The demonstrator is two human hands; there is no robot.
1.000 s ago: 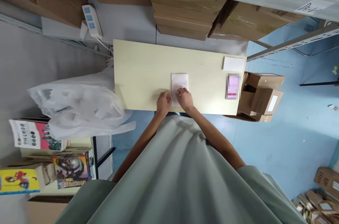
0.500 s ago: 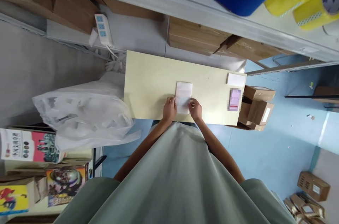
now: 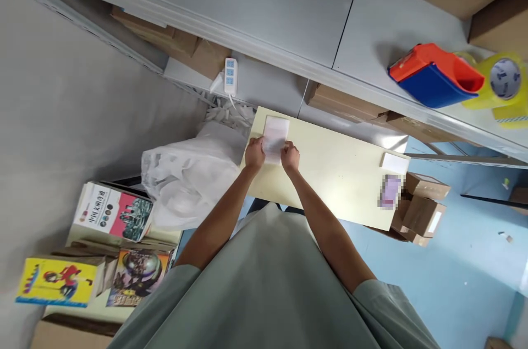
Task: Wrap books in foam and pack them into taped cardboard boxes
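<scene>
both forearms reach forward from the grey-green sleeves and run over the near edge of the pale yellow table (image 3: 325, 167), the left one leaning a little outward at the elbow, the right one slanting in from the right. the left hand (image 3: 254, 153) is closed with fingers curled, pinching the left long edge of a flat white packet (image 3: 275, 134); the right hand (image 3: 290, 156) is curled likewise, pinching the right edge, knuckles up. the packet lies between them at the left end of the table, its far end reaching close to the table's far edge; whether it touches the tabletop or is raised slightly cannot be told. the left hand is near the table's left edge, and just beyond that a white plastic bag (image 3: 193, 173) bulges, so room on that side is tight. to the right of the right hand a broad stretch of bare tabletop runs to the right end, where a white box (image 3: 395, 163) and a blurred purple item (image 3: 390, 192) lie near the edge. above the far side, a grey shelf (image 3: 206, 2) crosses overhead.
</scene>
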